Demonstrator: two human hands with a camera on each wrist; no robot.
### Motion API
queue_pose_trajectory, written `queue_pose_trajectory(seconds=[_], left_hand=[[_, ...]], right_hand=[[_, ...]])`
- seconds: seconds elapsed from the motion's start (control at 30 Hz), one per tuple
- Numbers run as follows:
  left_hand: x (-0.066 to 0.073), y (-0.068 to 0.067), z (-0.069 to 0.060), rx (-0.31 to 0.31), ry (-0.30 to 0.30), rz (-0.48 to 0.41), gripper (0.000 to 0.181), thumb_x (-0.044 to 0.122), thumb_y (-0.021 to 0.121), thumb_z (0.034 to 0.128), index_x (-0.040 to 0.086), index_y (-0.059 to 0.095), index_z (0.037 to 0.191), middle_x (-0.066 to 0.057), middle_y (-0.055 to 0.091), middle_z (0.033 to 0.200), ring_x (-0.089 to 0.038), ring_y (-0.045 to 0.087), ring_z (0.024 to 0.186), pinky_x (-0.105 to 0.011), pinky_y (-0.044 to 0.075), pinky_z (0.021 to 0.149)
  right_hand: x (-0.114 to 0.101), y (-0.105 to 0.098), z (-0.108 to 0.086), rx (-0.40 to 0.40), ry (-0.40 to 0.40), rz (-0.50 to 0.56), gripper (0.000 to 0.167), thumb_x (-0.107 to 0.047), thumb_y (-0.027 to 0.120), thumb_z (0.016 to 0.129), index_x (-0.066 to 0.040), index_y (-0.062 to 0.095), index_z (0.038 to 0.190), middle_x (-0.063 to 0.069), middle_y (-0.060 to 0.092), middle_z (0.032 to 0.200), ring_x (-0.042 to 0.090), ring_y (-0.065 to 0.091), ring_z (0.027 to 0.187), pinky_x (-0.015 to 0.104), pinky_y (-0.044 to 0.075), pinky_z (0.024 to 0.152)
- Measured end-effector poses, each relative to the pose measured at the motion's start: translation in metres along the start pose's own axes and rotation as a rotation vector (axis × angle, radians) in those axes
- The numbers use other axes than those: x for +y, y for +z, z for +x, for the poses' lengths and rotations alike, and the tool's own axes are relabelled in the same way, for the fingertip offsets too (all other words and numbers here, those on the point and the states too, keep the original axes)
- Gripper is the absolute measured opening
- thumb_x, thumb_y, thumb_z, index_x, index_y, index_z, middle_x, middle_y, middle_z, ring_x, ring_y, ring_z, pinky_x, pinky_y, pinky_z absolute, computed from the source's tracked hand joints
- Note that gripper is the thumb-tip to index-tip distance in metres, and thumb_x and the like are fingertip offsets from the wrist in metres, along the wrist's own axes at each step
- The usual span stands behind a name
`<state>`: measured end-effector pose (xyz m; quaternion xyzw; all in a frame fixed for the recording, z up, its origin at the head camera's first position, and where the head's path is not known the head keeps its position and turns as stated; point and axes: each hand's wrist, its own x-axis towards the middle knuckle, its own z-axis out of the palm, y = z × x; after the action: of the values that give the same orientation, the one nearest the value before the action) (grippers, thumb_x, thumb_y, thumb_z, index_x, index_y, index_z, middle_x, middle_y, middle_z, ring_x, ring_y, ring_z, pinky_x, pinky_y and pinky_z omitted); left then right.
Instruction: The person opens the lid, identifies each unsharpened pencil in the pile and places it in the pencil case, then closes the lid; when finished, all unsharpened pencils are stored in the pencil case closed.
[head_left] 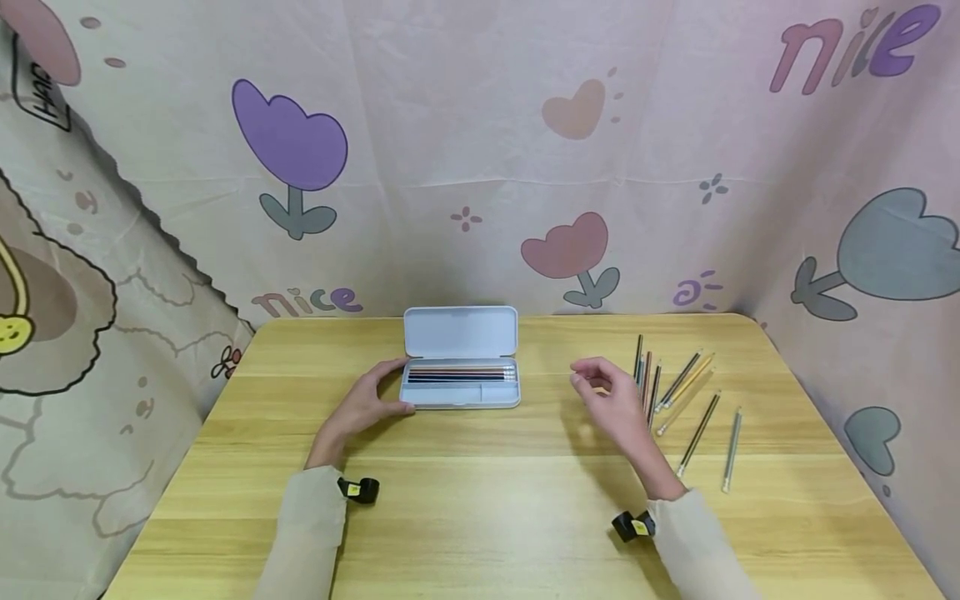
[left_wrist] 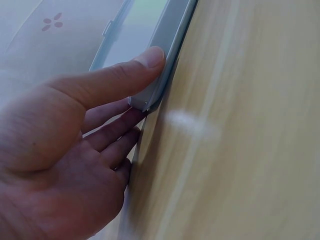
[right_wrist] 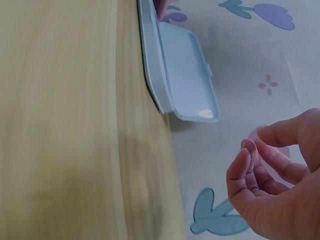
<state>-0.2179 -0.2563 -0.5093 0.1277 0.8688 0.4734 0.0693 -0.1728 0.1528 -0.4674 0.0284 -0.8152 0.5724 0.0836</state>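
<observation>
A pale blue pencil case (head_left: 461, 397) stands at the back middle of the table with its lid (head_left: 461, 332) raised. Several pencils (head_left: 457, 374) lie side by side in its rear compartment; the front compartments show bare. My left hand (head_left: 363, 405) grips the case's left end, thumb at the front corner and fingers round the side, as the left wrist view shows. To the right of the case, apart from it, my right hand (head_left: 613, 402) hovers over the table. Its fingers (right_wrist: 239, 172) are loosely curled with nothing seen between them.
Loose pencils (head_left: 699, 434) lie scattered on the wooden table (head_left: 480, 517) beside and beyond the right hand, some partly behind it. A printed cloth (head_left: 442, 125) hangs right behind the table's back edge.
</observation>
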Motion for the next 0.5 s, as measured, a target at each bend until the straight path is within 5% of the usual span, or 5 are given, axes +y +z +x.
queue_pose_trajectory(seconds=[0.5], left_hand=[[-0.002,0.001,0.000,-0.004,0.002,0.002,0.087,0.016,0.089,0.0807,0.005,0.043,0.154,-0.020,0.035,0.162,-0.042,0.022,0.152,-0.061,0.014,0.124]], right_hand=[[0.028,-0.057,-0.022,0.034,-0.017,-0.249,0.017,-0.009,0.068,0.098,0.001,0.070,0.112,0.012,0.070,0.099,0.023,0.066,0.086,0.020,0.055,0.061]])
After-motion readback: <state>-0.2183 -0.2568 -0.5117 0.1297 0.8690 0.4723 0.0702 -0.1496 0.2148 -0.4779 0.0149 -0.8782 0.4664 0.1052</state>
